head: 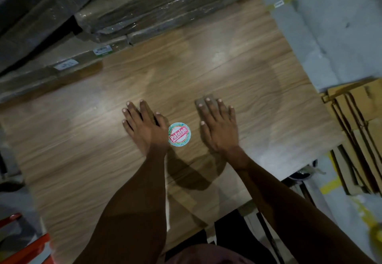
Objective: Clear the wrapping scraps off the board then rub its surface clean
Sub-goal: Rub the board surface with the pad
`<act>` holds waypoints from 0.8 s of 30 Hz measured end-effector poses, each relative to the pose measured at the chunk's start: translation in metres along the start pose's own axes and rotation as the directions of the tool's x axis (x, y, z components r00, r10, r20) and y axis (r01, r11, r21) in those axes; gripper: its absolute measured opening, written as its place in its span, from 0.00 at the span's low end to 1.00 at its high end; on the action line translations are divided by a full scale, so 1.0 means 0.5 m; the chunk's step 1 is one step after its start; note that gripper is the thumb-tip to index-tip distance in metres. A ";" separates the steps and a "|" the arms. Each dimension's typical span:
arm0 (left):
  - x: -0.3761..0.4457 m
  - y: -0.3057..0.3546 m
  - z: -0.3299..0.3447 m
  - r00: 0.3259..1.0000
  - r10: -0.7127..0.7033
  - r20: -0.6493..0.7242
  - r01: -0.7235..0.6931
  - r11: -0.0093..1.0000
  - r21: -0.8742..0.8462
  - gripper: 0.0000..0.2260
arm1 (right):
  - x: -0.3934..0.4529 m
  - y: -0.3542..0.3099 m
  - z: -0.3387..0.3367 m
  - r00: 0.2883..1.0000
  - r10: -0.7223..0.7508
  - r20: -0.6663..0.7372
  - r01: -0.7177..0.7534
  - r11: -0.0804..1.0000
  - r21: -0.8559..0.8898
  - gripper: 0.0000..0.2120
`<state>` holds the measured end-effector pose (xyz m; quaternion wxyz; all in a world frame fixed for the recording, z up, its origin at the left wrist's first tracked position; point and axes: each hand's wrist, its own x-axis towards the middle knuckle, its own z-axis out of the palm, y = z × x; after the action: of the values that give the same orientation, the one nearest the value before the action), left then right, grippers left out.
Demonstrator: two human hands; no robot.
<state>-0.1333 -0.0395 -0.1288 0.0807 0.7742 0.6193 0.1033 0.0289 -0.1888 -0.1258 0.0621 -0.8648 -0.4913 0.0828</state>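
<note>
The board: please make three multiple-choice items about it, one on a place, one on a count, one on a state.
1. The round sticker lies:
A. between the hands
B. at the board's far edge
C. on the floor

2. Round stickers on the board:
A. none
B. one
C. three

3. The left hand is:
A. a fist
B. flat, fingers straight
C. lifted high

Answers: 1 A, it sits between the left hand and right hand; 2 B, only one shows; 3 B, its palm lies on the wood.
</note>
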 end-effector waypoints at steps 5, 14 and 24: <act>-0.001 0.001 0.002 1.000 0.001 -0.004 -0.001 1.000 -0.010 0.26 | -0.009 0.038 -0.006 0.932 0.359 -0.046 -0.354 0.931 0.086 0.28; -0.009 -0.001 -0.005 0.993 0.099 0.069 -0.100 0.995 0.019 0.25 | -0.128 -0.030 0.017 0.998 -0.061 -0.012 0.061 0.998 0.016 0.29; -0.036 -0.011 -0.014 0.891 0.439 -0.114 -0.449 0.889 -0.087 0.07 | -0.166 -0.011 0.022 0.988 0.153 -0.035 -0.151 0.988 0.034 0.30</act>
<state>-0.1442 -0.0560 -0.1246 0.0696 0.8841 0.4220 0.1884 -0.0197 -0.2573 -0.1287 0.0783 -0.9001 -0.4213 0.0785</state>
